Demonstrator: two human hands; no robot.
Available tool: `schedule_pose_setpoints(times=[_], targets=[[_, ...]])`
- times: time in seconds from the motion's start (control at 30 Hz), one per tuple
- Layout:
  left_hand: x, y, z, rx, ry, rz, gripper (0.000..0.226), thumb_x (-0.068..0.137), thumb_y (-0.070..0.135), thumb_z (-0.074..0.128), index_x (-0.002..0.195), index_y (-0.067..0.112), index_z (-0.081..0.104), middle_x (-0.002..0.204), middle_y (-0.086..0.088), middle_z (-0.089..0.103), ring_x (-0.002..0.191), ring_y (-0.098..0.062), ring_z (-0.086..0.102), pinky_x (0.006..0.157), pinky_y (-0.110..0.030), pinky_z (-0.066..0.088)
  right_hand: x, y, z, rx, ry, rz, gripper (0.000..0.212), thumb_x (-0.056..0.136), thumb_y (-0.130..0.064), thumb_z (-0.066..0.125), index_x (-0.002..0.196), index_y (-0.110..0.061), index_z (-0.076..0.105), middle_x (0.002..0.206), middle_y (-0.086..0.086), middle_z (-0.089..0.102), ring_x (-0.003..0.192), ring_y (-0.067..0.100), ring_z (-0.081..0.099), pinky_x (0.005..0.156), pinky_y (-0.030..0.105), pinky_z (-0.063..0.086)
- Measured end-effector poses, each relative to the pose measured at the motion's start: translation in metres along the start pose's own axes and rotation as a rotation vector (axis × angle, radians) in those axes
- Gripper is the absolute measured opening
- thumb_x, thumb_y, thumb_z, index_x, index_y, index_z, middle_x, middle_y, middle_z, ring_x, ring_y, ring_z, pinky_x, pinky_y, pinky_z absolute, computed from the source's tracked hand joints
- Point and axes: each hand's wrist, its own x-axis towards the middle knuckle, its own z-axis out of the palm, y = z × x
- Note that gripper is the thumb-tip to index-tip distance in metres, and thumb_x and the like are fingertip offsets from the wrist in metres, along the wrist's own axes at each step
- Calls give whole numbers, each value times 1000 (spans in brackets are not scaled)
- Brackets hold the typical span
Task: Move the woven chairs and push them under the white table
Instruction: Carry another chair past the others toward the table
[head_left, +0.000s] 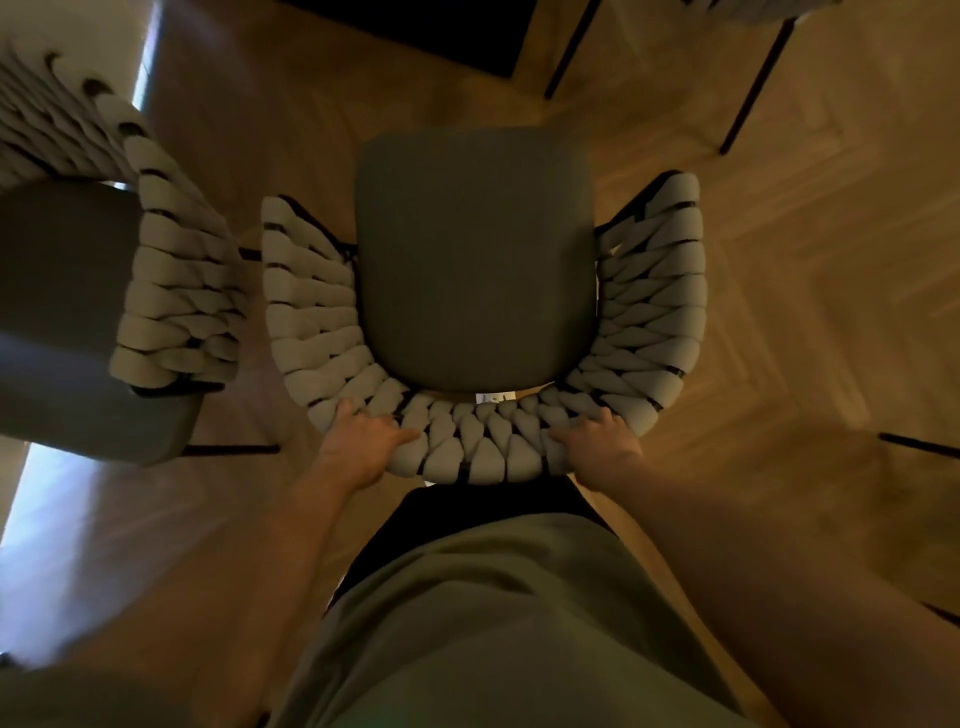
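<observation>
Shirt front (493, 623) fills the bottom of view. Both hands on the chair (475, 260) backrest: left hand (363, 441) and right hand (597, 434), each grip curled over the woven top rail. Chair stands on the floor (779, 286), second chair (156, 260) just beside. Step: carrying/steering. No tabletop visible; next, find it, aim the seat under.

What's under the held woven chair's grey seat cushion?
Mostly hidden. The grey seat cushion covers the frame and legs. Only herringbone wood floor shows around it, plus a thin bright sliver through the gap behind its rear edge. Both hands grip the grey woven backrest.
</observation>
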Motion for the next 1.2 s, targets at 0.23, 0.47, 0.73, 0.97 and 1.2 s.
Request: schedule_pose_setpoints(times=[0.23,0.47,0.73,0.97,1.2], targets=[[5,-74,-9,91,7,-28,59,101,21,42,151,50,29,149,5,45,135,-25,43,117,-54,12,13,-49,-22,67,26,-51,58,98,-25,53,152,-34,33,144,9,51,136,35,37,109,41,36],[17,-140,5,120,103,14,53,98,18,46,144,44,43,142,8,53,132,-22,46,119,-52,11,14,-97,-39,131,110,-35,70,85,-40,64,148,-23,39,139,9,52,129,32,41,107,39,38],[-26,-111,25,-874,590,-678,92,76,13,74,154,19,25,157,-24,22,141,-42,30,113,-50,35,-14,-116,-11,1243,822,415,55,84,-20,71,136,-15,53,139,6,49,128,23,47,110,41,41],[1,-64,2,-2491,179,-658,30,103,20,50,130,9,58,121,-14,65,101,-28,63,88,-46,52,15,-94,-34,2556,147,694,50,91,-32,72,133,-17,50,115,6,62,104,29,63,89,53,54],[47,-101,-31,-2327,216,-749,45,104,24,51,148,15,46,141,-9,56,125,-31,57,97,-46,51,49,-77,-73,2478,91,670,43,92,-14,70,132,-11,53,101,9,61,94,29,63,75,47,59]])
